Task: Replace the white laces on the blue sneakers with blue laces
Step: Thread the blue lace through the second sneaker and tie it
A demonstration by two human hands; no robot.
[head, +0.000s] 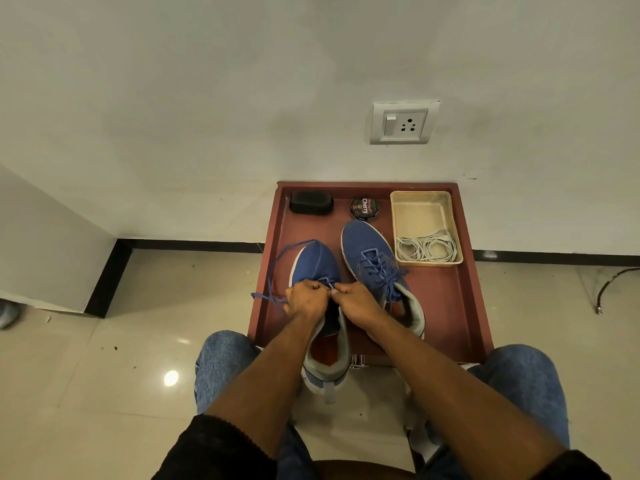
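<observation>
The blue lace (277, 268) runs from the left sneaker (317, 268) on the red tray (446, 306), both ends pinched in our left hand (306, 299) and right hand (356, 299). Uneven pulling could leave unequal ends, we judge. The tray sits on a tiled floor (104, 358) against a white wall (207, 98).
</observation>
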